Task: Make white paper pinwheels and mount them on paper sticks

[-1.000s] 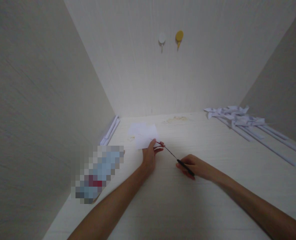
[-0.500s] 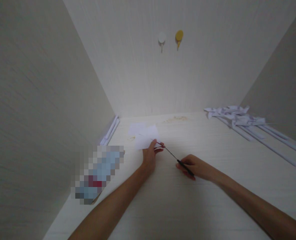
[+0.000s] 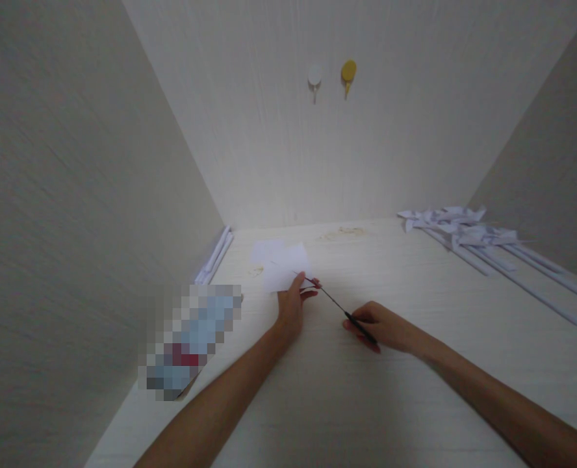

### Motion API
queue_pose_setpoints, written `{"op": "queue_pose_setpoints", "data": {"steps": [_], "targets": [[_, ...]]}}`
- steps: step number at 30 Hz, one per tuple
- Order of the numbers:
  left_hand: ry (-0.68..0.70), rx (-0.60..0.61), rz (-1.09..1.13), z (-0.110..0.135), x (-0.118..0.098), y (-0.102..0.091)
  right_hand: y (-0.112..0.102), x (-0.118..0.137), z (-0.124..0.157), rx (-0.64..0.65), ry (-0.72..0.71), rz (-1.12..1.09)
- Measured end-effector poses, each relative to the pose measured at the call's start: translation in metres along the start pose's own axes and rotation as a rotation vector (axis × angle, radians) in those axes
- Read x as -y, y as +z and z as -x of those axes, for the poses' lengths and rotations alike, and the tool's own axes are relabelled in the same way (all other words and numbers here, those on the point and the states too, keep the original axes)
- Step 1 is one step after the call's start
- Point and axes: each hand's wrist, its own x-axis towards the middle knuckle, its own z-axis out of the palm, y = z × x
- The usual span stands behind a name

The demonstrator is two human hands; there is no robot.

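Observation:
My left hand (image 3: 292, 304) pinches the near right edge of a white square of paper (image 3: 284, 265), with its thumb on top and other fingers underneath. A short dark line crosses the upper part of that sheet. Behind it, partly covered, lies a second white sheet (image 3: 265, 249). My right hand (image 3: 370, 325) is closed round the black handle of a pair of scissors (image 3: 359, 325), seen nearly edge-on. Their thin blades point up and left to the paper's edge beside my left fingers; whether they are cutting into it I cannot tell.
Rolled paper sticks with folded paper tops (image 3: 483, 237) lie at the right. White paper rolls (image 3: 215, 255) lie along the left wall, near a blurred-out item (image 3: 201, 338). A white hook (image 3: 314, 77) and a yellow hook (image 3: 348, 71) hang on the back wall.

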Motion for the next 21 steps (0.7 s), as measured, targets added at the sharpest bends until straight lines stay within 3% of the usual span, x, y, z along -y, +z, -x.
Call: {"op": "queue_pose_setpoints", "data": {"steps": [4,8,11,15,21], "targets": [[0.009,-0.069,0.001,-0.002,0.002,-0.001,0.0,0.001,-0.002,-0.044,-0.018,-0.066],[0.005,-0.102,-0.127,0.001,0.006,-0.001,0.003,0.003,-0.005,-0.289,-0.026,-0.279],[0.052,0.075,-0.381,0.008,0.008,-0.001,0.006,0.002,-0.008,-0.414,-0.039,-0.423],[0.105,0.316,-0.638,0.018,0.009,0.0,0.008,-0.001,-0.01,-0.502,-0.06,-0.452],[0.097,0.409,-0.622,0.02,0.008,0.002,0.008,-0.003,-0.011,-0.521,-0.058,-0.42]]}}
